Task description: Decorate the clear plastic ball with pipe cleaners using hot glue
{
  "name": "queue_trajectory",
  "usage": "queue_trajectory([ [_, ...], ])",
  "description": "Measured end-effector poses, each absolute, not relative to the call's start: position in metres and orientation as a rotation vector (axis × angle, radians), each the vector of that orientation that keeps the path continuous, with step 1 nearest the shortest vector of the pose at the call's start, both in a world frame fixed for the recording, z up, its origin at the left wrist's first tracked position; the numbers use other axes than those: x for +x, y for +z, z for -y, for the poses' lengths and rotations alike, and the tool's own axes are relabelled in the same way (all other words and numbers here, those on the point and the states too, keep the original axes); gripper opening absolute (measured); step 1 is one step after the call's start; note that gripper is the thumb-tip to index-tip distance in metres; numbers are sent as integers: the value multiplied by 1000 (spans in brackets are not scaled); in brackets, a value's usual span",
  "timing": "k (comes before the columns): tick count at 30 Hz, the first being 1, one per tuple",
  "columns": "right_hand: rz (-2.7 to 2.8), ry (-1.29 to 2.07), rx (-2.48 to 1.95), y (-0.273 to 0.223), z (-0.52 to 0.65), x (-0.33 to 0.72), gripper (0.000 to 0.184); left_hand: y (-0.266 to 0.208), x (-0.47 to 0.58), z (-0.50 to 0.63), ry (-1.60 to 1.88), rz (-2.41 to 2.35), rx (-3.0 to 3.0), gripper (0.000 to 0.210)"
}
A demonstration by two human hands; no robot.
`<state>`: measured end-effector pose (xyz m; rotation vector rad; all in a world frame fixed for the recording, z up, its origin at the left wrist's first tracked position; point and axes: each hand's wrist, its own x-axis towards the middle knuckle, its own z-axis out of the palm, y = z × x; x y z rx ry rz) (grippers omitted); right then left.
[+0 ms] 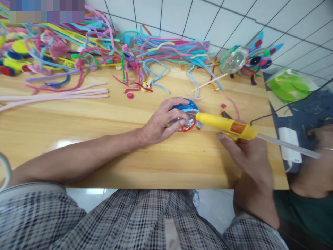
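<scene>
My left hand (166, 119) is closed over a clear plastic piece (191, 121) on the wooden table, steadying it. Blue pipe cleaner (189, 104) covers its far side, and a red strip runs along its near edge. A yellow hot glue gun (215, 121) is in my right hand (249, 152), its nozzle at the right side of the plastic piece. From the gun's rear sticks a long translucent glue stick (288, 144). The palm of my left hand hides part of the plastic piece.
Pipe cleaners (171, 48) in many colours heap along the back and left. A decorated animal figure (257, 60) made with a clear bottle stands at the back right. A black cord (286, 104) crosses the right edge, near a white power strip (290, 144) and another person's arm (317, 163).
</scene>
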<state>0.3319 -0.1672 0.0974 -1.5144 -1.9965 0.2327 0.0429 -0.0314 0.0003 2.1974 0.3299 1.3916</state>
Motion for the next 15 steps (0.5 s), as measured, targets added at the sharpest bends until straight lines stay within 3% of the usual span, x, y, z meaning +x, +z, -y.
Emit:
queue_trajectory([
  [15, 1973, 236, -1516, 96, 166, 333, 20, 2, 41, 31, 1340, -375, 2206, 20],
])
